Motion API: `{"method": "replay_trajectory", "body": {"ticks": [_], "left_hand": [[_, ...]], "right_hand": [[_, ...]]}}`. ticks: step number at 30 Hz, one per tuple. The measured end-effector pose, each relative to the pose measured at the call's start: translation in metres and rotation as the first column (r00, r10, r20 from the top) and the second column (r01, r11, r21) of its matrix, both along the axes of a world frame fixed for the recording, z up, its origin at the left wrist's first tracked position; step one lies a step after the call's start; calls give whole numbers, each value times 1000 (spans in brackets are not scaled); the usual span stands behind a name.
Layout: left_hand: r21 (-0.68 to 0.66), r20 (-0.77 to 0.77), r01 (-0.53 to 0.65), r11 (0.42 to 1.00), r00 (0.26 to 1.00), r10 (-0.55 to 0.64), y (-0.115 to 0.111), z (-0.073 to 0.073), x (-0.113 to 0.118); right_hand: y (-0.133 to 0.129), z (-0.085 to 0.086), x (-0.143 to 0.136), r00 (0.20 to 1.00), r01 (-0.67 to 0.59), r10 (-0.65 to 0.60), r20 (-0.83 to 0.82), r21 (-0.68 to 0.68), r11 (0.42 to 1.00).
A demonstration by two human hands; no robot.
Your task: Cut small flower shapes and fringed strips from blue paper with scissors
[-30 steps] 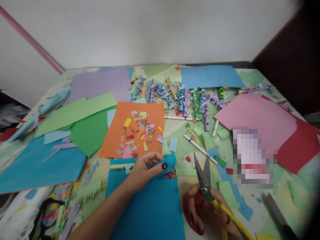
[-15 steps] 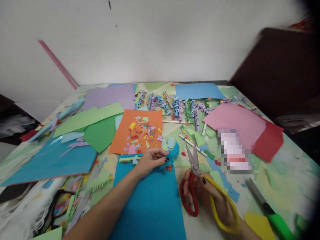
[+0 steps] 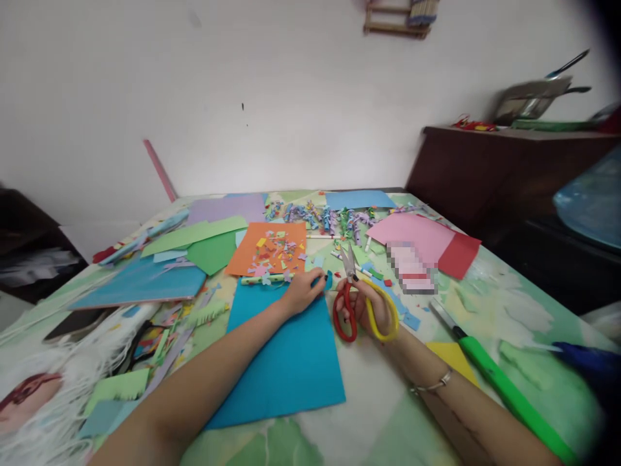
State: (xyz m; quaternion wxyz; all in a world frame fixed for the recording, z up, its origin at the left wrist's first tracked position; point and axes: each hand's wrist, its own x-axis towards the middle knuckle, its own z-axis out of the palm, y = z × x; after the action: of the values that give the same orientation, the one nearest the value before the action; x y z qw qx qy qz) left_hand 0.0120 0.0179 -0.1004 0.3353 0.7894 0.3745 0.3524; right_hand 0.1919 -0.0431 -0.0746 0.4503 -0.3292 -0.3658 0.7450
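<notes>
Near the middle of the table my left hand [image 3: 303, 291] is closed on a small teal-blue paper strip [image 3: 329, 281], mostly hidden behind the fingers. To its right my right hand [image 3: 363, 304] holds scissors [image 3: 348, 263] with one red and one yellow handle loop. Their blades point away from me and stand slightly apart, clear of the strip. A teal-blue sheet [image 3: 286, 356] lies flat beneath my left forearm. At its far edge is a rolled paper tube [image 3: 250, 281] with a pale blue flower cut-out [image 3: 266, 279].
Paper scraps lie on an orange sheet [image 3: 237, 259]. Several curled paper rolls [image 3: 330, 220] stand behind it. A green-handled cutter knife [image 3: 504, 382] lies right, below a blurred-out packet [image 3: 411, 266]. Pink paper [image 3: 412, 230] and white yarn [image 3: 63, 382] flank the work.
The view has tilted up, showing more wall and the dark cabinet top. The blue strip's fringed end, visible before, is now largely hidden by my left hand. Both hands keep their holds.
</notes>
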Motion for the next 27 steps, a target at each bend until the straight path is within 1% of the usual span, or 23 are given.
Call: {"method": "replay_trajectory", "body": {"ticks": [3,6,8,11,15,20,24,27], "left_hand": [[195,-181,40,980,983,-4,-5,-2,4],[352,-331,77,933,942,47,-8,-3,7],[431,-416,107,896,905,92,-8,-5,8],[511,-516,156,845,842,156,-8,-9,10],[565,-601,228,793,773,206,-10,-13,13],[572,-667,294,765,710,226,-24,-10,14],[568,-678,301,766,698,228,-31,-6,12],[559,-654,257,788,722,229,-29,-7,12]], "right_hand": [[5,-4,8,1000,20,-20,-1,43,999],[10,-4,13,999,43,-43,-11,72,996],[12,-3,14,999,51,-50,-14,80,995],[15,-2,14,998,57,-56,-13,91,994],[17,-3,13,997,72,-72,-9,107,992],[17,-4,14,995,94,-97,17,122,988],[16,-4,15,994,95,-102,40,137,986],[19,-5,15,993,76,-87,76,137,988]]}}
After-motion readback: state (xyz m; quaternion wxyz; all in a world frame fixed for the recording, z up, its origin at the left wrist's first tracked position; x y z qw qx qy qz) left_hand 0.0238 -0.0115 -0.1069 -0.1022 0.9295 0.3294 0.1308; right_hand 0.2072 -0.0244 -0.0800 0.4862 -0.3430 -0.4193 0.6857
